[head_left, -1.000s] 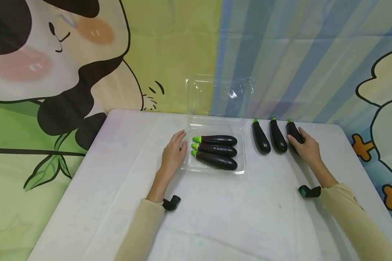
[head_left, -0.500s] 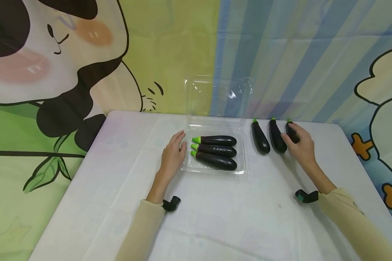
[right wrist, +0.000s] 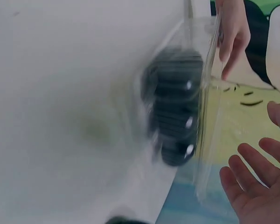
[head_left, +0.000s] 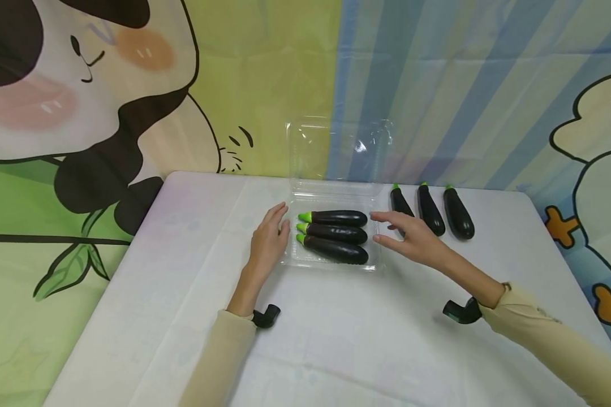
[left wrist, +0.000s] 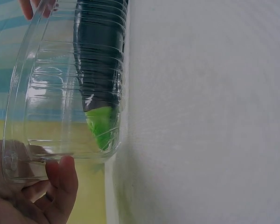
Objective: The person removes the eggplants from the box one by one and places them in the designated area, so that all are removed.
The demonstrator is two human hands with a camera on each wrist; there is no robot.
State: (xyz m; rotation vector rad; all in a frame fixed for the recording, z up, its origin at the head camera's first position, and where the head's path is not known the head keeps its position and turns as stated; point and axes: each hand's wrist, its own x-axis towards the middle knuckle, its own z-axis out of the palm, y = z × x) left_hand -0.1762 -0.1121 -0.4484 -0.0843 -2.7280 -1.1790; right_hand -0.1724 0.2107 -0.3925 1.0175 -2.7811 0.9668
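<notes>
Three dark eggplants (head_left: 336,233) with bright green stem ends lie side by side in a clear plastic clamshell container (head_left: 331,267), stems to the left. My left hand (head_left: 269,240) rests against the container's left wall, its fingers relaxed along the rim; the left wrist view has the fingertips (left wrist: 67,175) right at that wall. Over the container's right edge, my right hand (head_left: 412,237) reaches with fingers and thumb spread, holding nothing. It partly covers the nearest of three more eggplants, a left one (head_left: 401,202), a middle one (head_left: 430,210) and a right one (head_left: 459,215).
The container's transparent lid (head_left: 310,152) stands raised at the back, in front of a printed cloth (head_left: 270,85) with cartoon animals. A white cloth covers the table (head_left: 336,339). A black wrist camera (head_left: 266,316) sits on the left wrist, another (head_left: 462,311) on the right.
My right hand has moved left, from over the rightmost eggplant to the container's right edge. That eggplant now lies uncovered on the table. The left hand has stayed put.
</notes>
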